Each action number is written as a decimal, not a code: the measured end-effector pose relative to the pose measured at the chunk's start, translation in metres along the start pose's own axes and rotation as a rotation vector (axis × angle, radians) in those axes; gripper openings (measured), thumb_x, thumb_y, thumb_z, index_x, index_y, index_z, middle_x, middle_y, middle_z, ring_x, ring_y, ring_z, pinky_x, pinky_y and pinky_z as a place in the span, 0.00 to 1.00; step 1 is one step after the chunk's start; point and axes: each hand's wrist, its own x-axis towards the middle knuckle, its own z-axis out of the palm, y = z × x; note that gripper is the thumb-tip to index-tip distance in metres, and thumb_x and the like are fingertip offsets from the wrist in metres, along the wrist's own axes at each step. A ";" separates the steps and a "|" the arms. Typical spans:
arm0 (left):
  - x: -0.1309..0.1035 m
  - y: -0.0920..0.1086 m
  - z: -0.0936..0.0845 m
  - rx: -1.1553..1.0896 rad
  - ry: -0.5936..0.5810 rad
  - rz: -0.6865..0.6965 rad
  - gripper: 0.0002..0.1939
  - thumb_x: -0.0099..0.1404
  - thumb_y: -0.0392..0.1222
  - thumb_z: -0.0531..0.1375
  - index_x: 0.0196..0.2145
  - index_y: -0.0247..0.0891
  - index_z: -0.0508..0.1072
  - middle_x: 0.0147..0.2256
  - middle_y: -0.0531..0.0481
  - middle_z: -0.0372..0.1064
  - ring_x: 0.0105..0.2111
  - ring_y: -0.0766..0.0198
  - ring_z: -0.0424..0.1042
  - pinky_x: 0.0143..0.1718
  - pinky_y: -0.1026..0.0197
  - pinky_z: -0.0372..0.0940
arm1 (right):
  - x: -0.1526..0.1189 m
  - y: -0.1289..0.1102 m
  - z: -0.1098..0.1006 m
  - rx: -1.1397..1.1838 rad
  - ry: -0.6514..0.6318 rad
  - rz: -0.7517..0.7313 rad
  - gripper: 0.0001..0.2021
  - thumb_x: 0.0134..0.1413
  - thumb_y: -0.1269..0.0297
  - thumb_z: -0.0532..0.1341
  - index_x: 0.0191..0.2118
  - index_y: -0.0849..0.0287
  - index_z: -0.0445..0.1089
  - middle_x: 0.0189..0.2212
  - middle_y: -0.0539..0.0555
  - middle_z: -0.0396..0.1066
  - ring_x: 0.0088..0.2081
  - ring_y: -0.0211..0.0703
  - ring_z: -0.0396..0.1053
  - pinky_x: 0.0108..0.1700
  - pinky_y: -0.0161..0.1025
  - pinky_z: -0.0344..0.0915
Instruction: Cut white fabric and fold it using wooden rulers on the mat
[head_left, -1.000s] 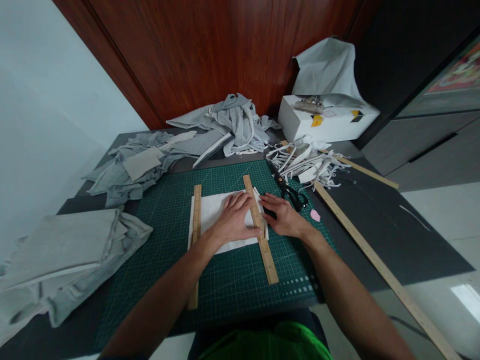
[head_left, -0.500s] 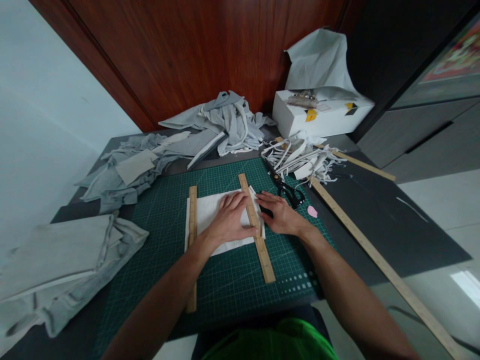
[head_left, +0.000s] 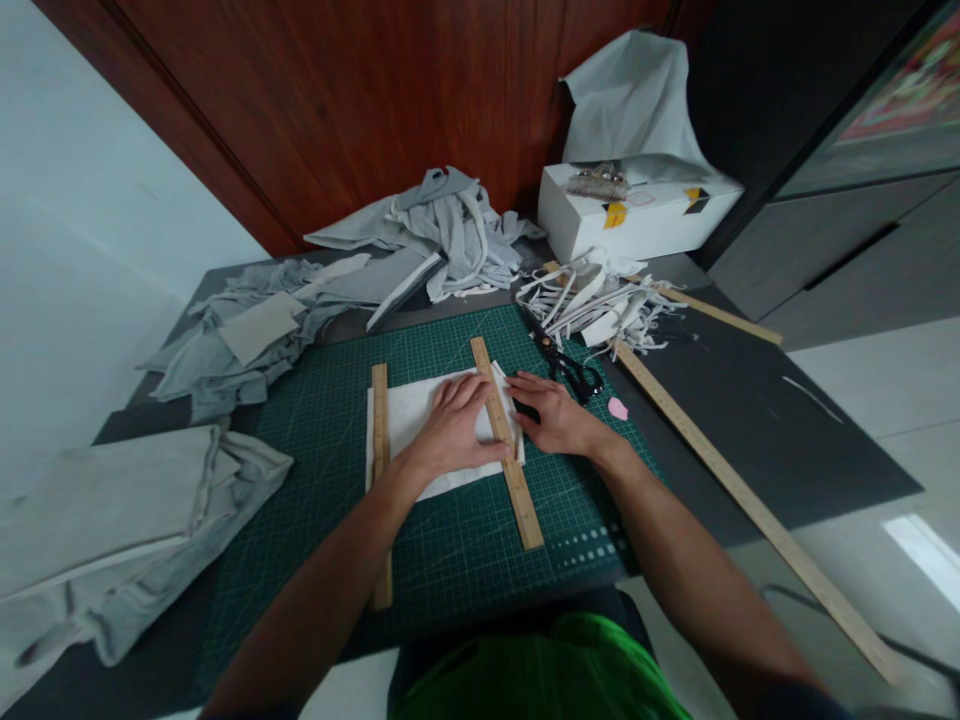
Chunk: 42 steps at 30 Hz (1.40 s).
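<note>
White cloth [head_left: 409, 410] lies on the green cutting mat [head_left: 442, 570], with one wooden ruler [head_left: 381, 420] across its left side and another wooden ruler [head_left: 520, 500] slanting over its right side. Spread flat on the cloth, my left hand [head_left: 455, 425] touches the right-hand ruler with its fingertips and thumb. My right hand [head_left: 553, 412] rests at the cloth's right edge, fingers stretched out and thumb apart from them. A narrow strip of cloth shows between that ruler and my right fingertips. Whether those fingertips press the edge cannot be seen.
Black scissors [head_left: 574, 370] and a pink piece [head_left: 617, 408] lie right of my hand. Beyond are a pile of cloth strips [head_left: 600, 300], a white box [head_left: 637, 220] and a long wooden ruler [head_left: 720, 480]. Grey fabric [head_left: 450, 230] is heaped behind; folded cloth [head_left: 127, 490] lies left.
The whole view has shifted slightly up and left. Both hands keep the same places on the cloth and ruler, with no clear movement of either.
</note>
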 end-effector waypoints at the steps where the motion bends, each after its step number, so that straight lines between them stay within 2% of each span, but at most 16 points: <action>1: 0.000 0.000 0.000 -0.002 -0.002 -0.003 0.46 0.57 0.62 0.71 0.67 0.41 0.63 0.69 0.35 0.60 0.70 0.36 0.58 0.72 0.33 0.50 | 0.000 0.000 -0.001 -0.001 -0.006 -0.002 0.26 0.63 0.70 0.63 0.66 0.62 0.73 0.67 0.64 0.70 0.72 0.62 0.62 0.72 0.64 0.61; 18: 0.004 -0.001 0.003 -0.015 0.000 0.020 0.49 0.57 0.64 0.71 0.68 0.39 0.62 0.69 0.35 0.59 0.70 0.33 0.56 0.72 0.32 0.50 | 0.000 0.005 -0.003 0.006 -0.028 0.019 0.26 0.62 0.68 0.64 0.66 0.61 0.73 0.69 0.63 0.68 0.73 0.61 0.60 0.74 0.64 0.59; 24: 0.003 -0.002 0.004 -0.017 0.013 0.024 0.47 0.57 0.63 0.70 0.68 0.42 0.63 0.68 0.37 0.61 0.69 0.35 0.58 0.72 0.32 0.51 | 0.000 0.006 -0.001 0.012 -0.013 0.017 0.26 0.62 0.67 0.64 0.65 0.59 0.74 0.68 0.61 0.69 0.73 0.61 0.61 0.73 0.65 0.59; 29: 0.001 -0.002 0.006 0.017 0.008 0.014 0.49 0.57 0.64 0.70 0.69 0.39 0.62 0.69 0.35 0.60 0.70 0.35 0.57 0.72 0.32 0.49 | -0.001 0.005 -0.001 0.005 -0.008 0.019 0.26 0.62 0.68 0.64 0.66 0.58 0.73 0.68 0.61 0.69 0.73 0.60 0.61 0.73 0.64 0.59; 37: 0.003 0.002 0.001 0.034 -0.004 0.000 0.47 0.58 0.67 0.68 0.67 0.39 0.64 0.68 0.36 0.61 0.71 0.35 0.56 0.73 0.33 0.50 | -0.002 0.001 -0.001 -0.033 -0.012 0.006 0.26 0.62 0.69 0.63 0.66 0.64 0.73 0.68 0.66 0.69 0.73 0.61 0.61 0.74 0.63 0.58; 42: 0.002 0.003 0.000 0.054 -0.024 0.011 0.48 0.59 0.66 0.68 0.69 0.38 0.63 0.70 0.33 0.59 0.73 0.36 0.52 0.73 0.34 0.47 | -0.002 -0.004 0.001 -0.059 0.016 0.003 0.26 0.61 0.69 0.62 0.65 0.66 0.73 0.67 0.68 0.69 0.72 0.61 0.63 0.73 0.63 0.59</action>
